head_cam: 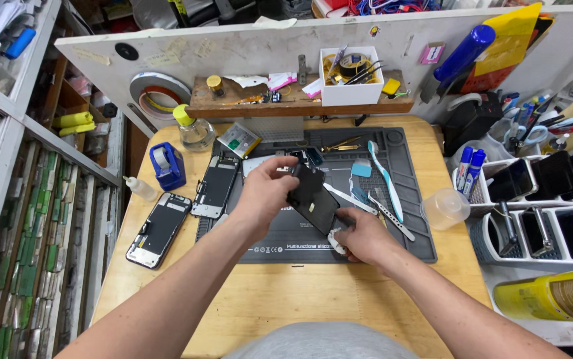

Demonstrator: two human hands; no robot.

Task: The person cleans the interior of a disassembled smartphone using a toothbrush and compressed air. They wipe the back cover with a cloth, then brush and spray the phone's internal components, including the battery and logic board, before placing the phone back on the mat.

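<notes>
Both hands work over a grey mat (403,246) on a wooden bench (286,299). The left hand (264,193) has its grip clenched on the upper edge of a dark phone screen (312,197), fingers curled over the top and thumb beneath, holding it tilted just above the middle of the mat. The right hand (361,234) is at the screen's lower corner, its grip pinching a small white wad (337,240) pressed against that corner; what the wad is made of is too small to tell.

Just right of the screen on the mat lie metal tweezers (393,218), a thin pry tool (349,198) and a toothbrush (385,178) with a white and teal handle. A clear plastic cup (445,207) stands at the mat's right edge.

To the left, an opened phone (215,187) lies across the mat's left edge, and another opened phone (159,229) lies well apart from it on the bare bench. A blue tape dispenser (167,166) stands behind them, near a clear bottle (193,129) with a yellow cap and a small dropper bottle (139,188).

At the back, a wooden shelf (246,105) carries a white box (351,76) of tools. On the right, white racks (532,226) hold more dark screens, with a yellow can (552,296) lying on its side in front.
</notes>
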